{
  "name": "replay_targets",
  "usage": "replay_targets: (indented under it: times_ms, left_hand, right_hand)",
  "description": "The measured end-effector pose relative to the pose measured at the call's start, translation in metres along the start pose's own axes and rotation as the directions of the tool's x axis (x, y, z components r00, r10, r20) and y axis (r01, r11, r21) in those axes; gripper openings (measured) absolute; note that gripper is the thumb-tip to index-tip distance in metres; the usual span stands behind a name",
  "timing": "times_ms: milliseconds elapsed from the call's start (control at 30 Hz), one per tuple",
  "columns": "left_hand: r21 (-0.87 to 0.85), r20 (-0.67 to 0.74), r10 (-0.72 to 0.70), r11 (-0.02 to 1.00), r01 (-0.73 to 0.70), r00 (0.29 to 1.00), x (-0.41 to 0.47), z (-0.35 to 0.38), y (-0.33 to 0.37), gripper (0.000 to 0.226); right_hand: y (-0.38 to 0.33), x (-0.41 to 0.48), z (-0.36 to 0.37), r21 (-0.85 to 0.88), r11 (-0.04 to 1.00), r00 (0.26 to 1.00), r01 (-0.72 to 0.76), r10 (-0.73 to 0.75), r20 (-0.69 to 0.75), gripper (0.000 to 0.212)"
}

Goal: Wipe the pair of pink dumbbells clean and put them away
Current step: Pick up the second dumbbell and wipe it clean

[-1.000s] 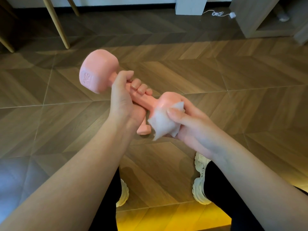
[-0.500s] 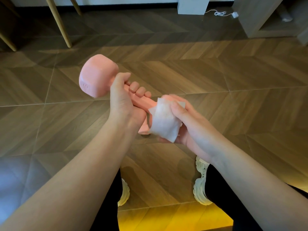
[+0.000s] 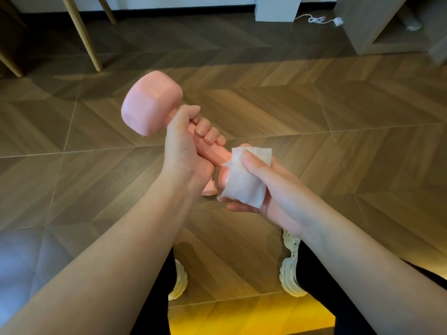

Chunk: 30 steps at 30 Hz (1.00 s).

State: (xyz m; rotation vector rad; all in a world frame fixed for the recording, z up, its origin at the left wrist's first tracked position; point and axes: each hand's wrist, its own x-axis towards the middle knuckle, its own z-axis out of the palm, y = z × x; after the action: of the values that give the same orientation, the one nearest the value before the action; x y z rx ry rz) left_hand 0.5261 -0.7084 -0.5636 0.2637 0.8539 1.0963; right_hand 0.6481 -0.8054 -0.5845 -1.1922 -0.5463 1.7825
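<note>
A pink dumbbell (image 3: pixel 150 108) is held in the air over the wooden floor, tilted with one head up at the left. My left hand (image 3: pixel 186 146) grips its handle. My right hand (image 3: pixel 268 189) presses a white wipe (image 3: pixel 244 180) around the lower head, which the wipe and my palm mostly hide. A small pink piece (image 3: pixel 208 189) shows just below my left wrist; I cannot tell whether it belongs to this dumbbell or to a second one.
Wooden chair legs (image 3: pixel 82 32) stand at the back left. A white block (image 3: pixel 277 7) and a white cable with plug (image 3: pixel 319 20) lie at the back. A grey cabinet (image 3: pixel 358 22) is back right. My feet in pale shoes (image 3: pixel 290 274) stand below.
The wipe has spread flatter and slid over the lower head, covering more of it. The dumbbell has turned a little in my left hand.
</note>
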Motion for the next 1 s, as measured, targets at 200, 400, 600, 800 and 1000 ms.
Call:
replay_targets:
  times_ms: [200,400,600,800,1000]
  left_hand:
    - [-0.046,0.036,0.013,0.999,-0.012,0.999,0.003,-0.001,0.009,0.034]
    - [0.025,0.049,0.028,0.999,-0.029,0.998,0.002,0.000,0.007,0.034]
    - [0.018,0.051,0.027,0.999,-0.028,0.998,0.001,-0.002,0.005,0.033]
    - [0.043,0.048,0.023,0.999,-0.025,0.999,0.001,0.003,0.003,0.034]
    - [0.076,0.051,0.013,0.997,-0.017,0.999,0.000,0.001,-0.002,0.034]
  right_hand:
    - [-0.006,0.002,0.001,0.058,0.998,1.000,0.008,-0.009,0.013,0.059]
    - [-0.002,0.003,0.003,0.027,0.999,0.997,0.027,-0.029,0.077,0.051]
    - [-0.002,0.003,-0.001,0.028,1.000,1.000,-0.003,0.002,0.031,0.060]
    - [-0.007,0.002,0.001,0.084,0.996,0.998,-0.044,0.040,0.046,0.065]
    - [-0.003,0.003,0.003,0.024,0.998,0.999,-0.052,0.052,-0.004,0.068]
